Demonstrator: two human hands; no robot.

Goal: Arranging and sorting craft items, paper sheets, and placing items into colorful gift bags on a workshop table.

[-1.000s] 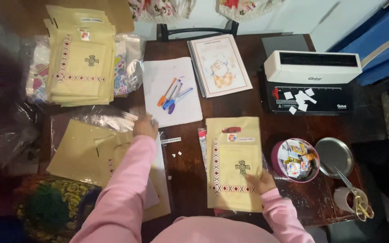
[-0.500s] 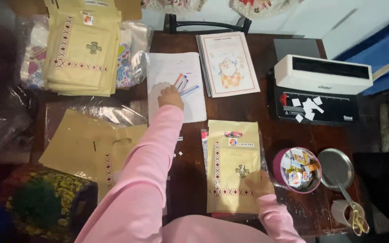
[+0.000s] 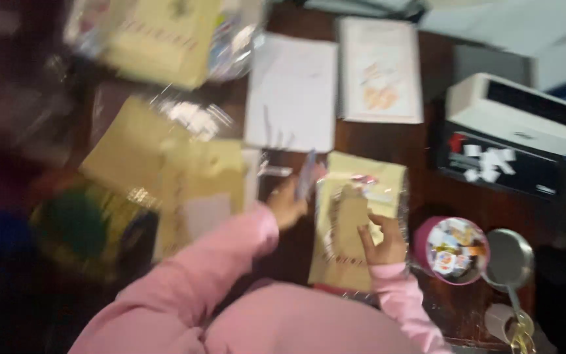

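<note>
Your left hand (image 3: 287, 204) grips a blue pen (image 3: 306, 176); your right hand (image 3: 382, 239) pins the tan packet (image 3: 355, 216), fingers spread flat. Ease that pressure and it could slide, smearing any mark.

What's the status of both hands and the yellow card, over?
Left hand holds a bluish pen, view blurred. Right hand rests on the yellow card on the table. Pink tin sits beside it, not blocking.

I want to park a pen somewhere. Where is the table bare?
Bare wood shows between the white sheet, the picture card, the tan envelope and the black machine. The left side is crowded with envelopes and plastic.
</note>
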